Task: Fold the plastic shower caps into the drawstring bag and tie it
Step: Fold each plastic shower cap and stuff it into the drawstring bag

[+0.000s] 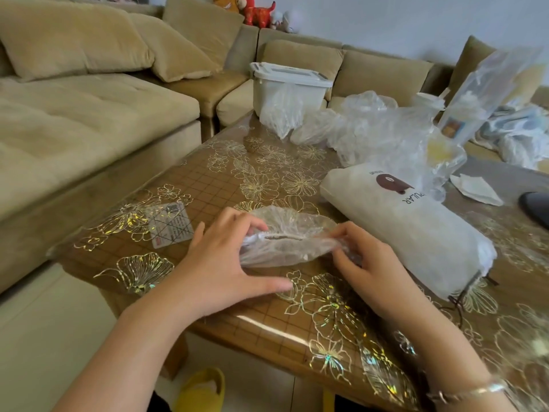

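Head view, hands (297,263) pinching shower cap (285,236), drawstring bag (410,230) beside, probably full

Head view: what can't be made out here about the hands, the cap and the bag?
- Shower cap: the fold state is unclear; the left hand and right hand cover its ends.
- Drawstring bag: its contents are hidden by opaque cloth, and whether its mouth is tied is too small to tell.
- Plastic pile: the number of caps is uncountable, since the clear film overlaps.
- Storage box: the lid hides its inside.
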A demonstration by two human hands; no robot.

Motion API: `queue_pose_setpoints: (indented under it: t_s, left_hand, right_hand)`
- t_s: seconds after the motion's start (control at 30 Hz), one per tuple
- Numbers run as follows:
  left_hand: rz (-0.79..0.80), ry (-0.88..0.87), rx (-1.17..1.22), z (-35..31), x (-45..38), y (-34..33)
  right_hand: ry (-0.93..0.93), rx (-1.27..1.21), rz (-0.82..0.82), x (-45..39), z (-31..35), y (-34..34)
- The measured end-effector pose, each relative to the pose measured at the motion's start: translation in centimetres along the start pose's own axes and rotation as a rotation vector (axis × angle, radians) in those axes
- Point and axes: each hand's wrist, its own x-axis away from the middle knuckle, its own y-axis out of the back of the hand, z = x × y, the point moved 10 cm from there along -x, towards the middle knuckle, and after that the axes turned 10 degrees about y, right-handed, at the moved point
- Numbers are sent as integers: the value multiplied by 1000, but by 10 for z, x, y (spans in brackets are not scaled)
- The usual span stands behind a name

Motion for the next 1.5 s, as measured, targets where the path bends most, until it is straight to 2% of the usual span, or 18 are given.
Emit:
queue_pose_setpoints:
  t_s: [0.07, 0.17, 0.33, 0.47, 0.63, 0.77, 0.93, 1.07, 1.13, 1.2, 1.3, 1.4, 1.5]
  left_hand:
    - [-71, -21, -36, 0, 1, 3]
    - [-221, -60, 96, 4, -2, 19]
    - [-309, 26, 219, 19, -13, 29]
    - [-389, 91, 148, 18, -16, 28]
    - [-543, 135, -35, 6, -11, 35]
    - [-574, 166, -180, 3, -11, 35]
    - [-601, 216, -307, 7, -10, 35]
    - [-622, 238, -288, 14, -8, 41]
    - [-618, 235, -280, 16, -8, 42]
    - [-612, 213, -234, 17, -9, 43]
    - [-565, 109, -38, 11, -14, 42]
    - [-414, -35, 240, -7, -19, 35]
    - [-225, -67, 440, -21, -20, 25]
  right_hand:
    - [-42, -49, -33, -2, -3, 3]
    - [-90, -136, -58, -5, -4, 4]
    - [-249, -214, -113, -8, -19, 5]
    - [-319, -70, -141, -11, -28, 6]
    - [-314, 253, -122, -16, -22, 5]
    - [-295, 487, -67, -22, -15, 2]
    - [-253, 589, -86, -23, -10, 2]
    - [-242, 646, -101, -21, -8, 3]
    - [-244, 571, -90, -21, -13, 0]
    - [-230, 383, -121, -22, -16, -1]
    - [-228, 71, -206, -24, -15, 4]
    - [-315, -407, -269, -19, -18, 4]
    - [-320, -833, -243, -17, -9, 1]
